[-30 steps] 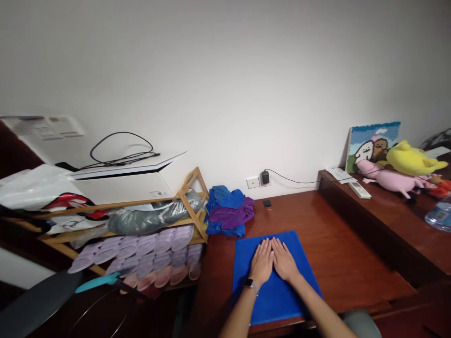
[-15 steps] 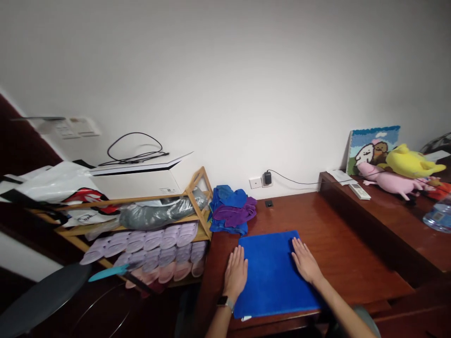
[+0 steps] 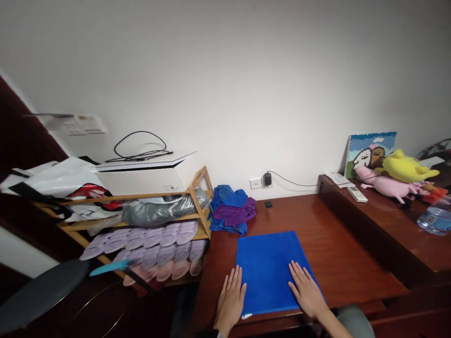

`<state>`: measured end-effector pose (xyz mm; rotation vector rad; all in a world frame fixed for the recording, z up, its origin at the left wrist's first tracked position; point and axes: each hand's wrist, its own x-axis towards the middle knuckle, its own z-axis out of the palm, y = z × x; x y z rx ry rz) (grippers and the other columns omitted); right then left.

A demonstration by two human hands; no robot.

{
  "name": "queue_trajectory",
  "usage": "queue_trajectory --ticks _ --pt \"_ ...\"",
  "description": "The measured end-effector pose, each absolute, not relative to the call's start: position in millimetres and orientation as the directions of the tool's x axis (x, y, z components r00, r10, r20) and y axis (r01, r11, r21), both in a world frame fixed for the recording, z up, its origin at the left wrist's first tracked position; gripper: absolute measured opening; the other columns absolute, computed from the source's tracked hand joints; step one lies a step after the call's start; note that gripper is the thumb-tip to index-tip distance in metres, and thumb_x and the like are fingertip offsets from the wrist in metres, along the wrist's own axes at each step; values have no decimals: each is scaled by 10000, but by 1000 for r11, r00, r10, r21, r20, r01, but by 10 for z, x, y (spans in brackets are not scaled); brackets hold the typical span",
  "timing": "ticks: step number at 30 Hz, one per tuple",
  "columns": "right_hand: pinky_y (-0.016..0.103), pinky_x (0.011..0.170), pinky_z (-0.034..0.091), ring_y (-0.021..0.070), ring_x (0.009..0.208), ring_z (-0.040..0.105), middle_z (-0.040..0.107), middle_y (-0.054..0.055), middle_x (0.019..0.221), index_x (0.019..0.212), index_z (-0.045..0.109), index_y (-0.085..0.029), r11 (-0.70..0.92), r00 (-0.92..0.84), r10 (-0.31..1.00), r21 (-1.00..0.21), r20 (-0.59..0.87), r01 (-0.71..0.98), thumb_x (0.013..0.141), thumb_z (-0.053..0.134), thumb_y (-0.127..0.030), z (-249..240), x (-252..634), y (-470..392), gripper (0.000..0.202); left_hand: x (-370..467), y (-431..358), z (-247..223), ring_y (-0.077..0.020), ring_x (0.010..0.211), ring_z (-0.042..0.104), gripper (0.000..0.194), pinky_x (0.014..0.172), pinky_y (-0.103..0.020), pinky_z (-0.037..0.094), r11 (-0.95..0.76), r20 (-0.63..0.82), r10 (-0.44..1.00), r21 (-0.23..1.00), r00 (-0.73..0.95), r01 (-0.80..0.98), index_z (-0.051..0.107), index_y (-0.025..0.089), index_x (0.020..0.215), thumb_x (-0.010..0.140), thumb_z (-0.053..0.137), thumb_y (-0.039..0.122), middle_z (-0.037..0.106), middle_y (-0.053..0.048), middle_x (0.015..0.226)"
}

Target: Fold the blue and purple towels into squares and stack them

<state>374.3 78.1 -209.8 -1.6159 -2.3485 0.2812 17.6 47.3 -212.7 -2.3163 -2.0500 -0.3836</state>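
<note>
Blue cloth (image 3: 268,271) lies flat near crumpled cloths (image 3: 233,212).

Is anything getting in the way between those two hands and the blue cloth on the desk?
Nothing visible is. The left hand is at the left edge of the blue cloth, and the right hand lies flat over its right side. The crumpled blue and purple cloths sit beyond its far left corner.

Head view: from your own head, facing forward and down.
Wall (image 3: 225,94): straight ahead, filling the upper half.
Table (image 3: 338,249): close below you, seen at a slant.
Left hand (image 3: 230,295), right hand (image 3: 307,288): near, along your bottom edge.
</note>
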Motion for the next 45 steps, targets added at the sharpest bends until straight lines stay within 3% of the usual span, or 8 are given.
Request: queue_trajectory --ticks 5,13,16,19,22,25,31,45 --pt "510 1302 270 261 1573 316 308 30 1700 1641 347 -274 336 -303 941 -306 150 891 1068 305 -599 -2174 3903 806 659 -35 393 -2165 -242 1555 376 591 1275 -490 354 -80 259 965 133 43 988 333 250 1654 1088 280 410 397 -40 1681" --pt "517 1323 185 268 1597 241 295 36 1705 1641 370 -265 206 -233 969 -246 -86 947 1023 322 -568 -1833 4974 1137 690 -489 796 -1959 -275 1522 436 557 1261 -504 356 41 286 957 35 -49 999 574 168 1511 1061 314 369 493 -105 1622" --pt "625 1289 208 328 1602 207 265 18 1717 1627 387 -361 68 -86 994 -251 -60 966 1017 328 -606 -1750 4956 1099 660 -632 994 -1925 -274 1499 471 557 1248 -482 376 47 268 962 19 -51 999 598 153 1488 1050 319 356 529 -115 1596" --pt "804 1193 207 393 1610 127 194 -52 1742 1605 327 -519 51 -44 999 -299 30 953 999 322 -720 -1788 4549 921 639 -651 1114 -1979 -281 1486 490 566 1238 -491 387 53 282 957 33 -60 998 586 149 1498 1043 328 365 538 -124 1589" --pt "875 1141 152 465 1594 135 226 -24 1743 1582 367 -530 37 -19 997 -267 69 963 927 421 -810 -1918 4114 768 714 -652 1144 -2078 -285 1481 497 576 1235 -495 391 57 322 944 49 -69 997 576 149 1507 1047 315 379 535 -126 1592" --pt "868 1153 83 484 1588 143 251 10 1738 1593 369 -489 -30 45 997 -213 68 977 889 456 -837 -2042 3942 758 790 -696 1143 -2165 -269 1462 521 556 1225 -489 408 28 355 933 69 -51 997 596 174 1489 1052 312 368 558 -106 1579" --pt "822 1183 57 431 1613 48 133 -30 1767 1624 241 -508 -110 104 994 -146 -45 983 921 356 -836 -1965 4133 1231 784 -773 1174 -2222 -275 1424 565 529 1200 -499 443 7 406 913 89 -42 996 631 169 1450 1054 340 365 600 -114 1540" --pt "845 1149 10 424 1613 -83 -62 -42 1780 1642 85 -529 -198 145 951 -177 -273 964 867 242 -915 -1713 4644 3128 880 -895 1159 -2246 -290 1366 617 495 1136 -504 517 -49 468 884 101 -4 994 697 211 1371 1024 393 393 679 -93 1455"
